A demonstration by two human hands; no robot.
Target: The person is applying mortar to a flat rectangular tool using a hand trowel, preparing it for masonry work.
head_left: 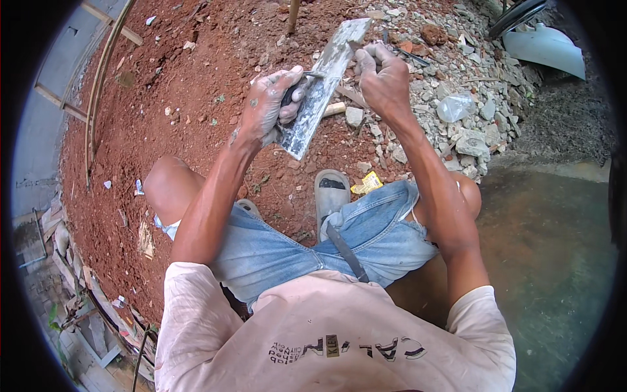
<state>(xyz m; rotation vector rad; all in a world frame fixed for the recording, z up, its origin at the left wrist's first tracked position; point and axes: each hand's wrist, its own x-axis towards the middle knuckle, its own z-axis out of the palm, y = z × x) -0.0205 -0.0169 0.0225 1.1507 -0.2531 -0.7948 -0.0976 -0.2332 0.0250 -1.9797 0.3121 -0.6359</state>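
My left hand (266,103), caked with pale grey dust, is closed round the dark handle of a plastering trowel (315,116). The long rectangular metal blade is smeared with whitish-grey residue and slants up to the right, in front of my knees. Beside its upper end is my right hand (386,77), also dusty, with thumb and fingers pinched together. A small greyish edge shows at those fingertips, close to the blade; what it belongs to is too hidden to tell.
Reddish soil (189,85) spreads ahead and left, with rubble (470,140) and a crumpled clear plastic bag (455,108) to the right. A yellow wrapper (368,183) lies by my sandal (332,196). Murky water (542,261) covers the right. A wooden stake (293,16) stands ahead.
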